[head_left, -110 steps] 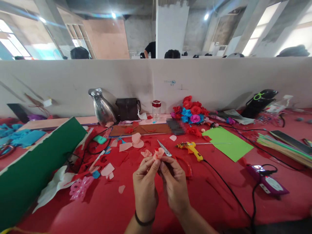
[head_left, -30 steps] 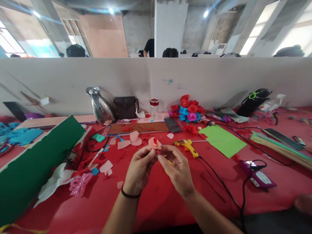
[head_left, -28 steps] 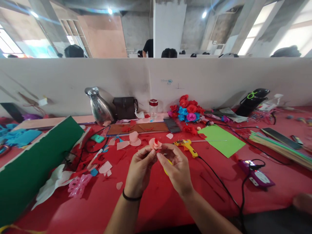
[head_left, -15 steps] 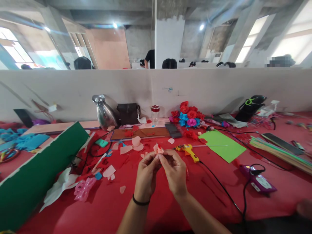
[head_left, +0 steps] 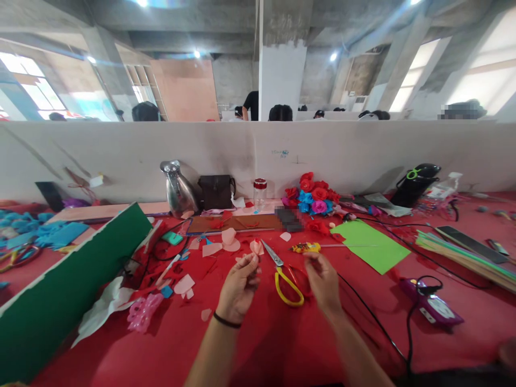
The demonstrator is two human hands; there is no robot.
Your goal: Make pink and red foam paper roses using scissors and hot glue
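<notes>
Between the fingertips of my left hand (head_left: 238,287) is a small pink paper flower (head_left: 256,246) with a bit of red at its top. My right hand (head_left: 324,282) has its fingers curled at the handle of a yellow hot glue gun (head_left: 307,247), which lies on the table with its nozzle to the left. The handle is hidden behind that hand. Between my hands, scissors (head_left: 288,287) with yellow handles lie on the red tabletop, blades pointing away and to the left. Pink paper petals (head_left: 229,239) are scattered left of the flower.
A green board (head_left: 76,285) stands on edge at the left. Behind are a steel jug (head_left: 179,191), a black bag (head_left: 217,192), a glass jar (head_left: 260,196) and paper flowers (head_left: 316,196). Light green paper (head_left: 373,244) and a purple power strip (head_left: 433,306) with cords lie right.
My hands have come apart. The left keeps the pink flower, while the right has moved right to the glue gun, uncovering the scissors. The view has tipped up slightly.
</notes>
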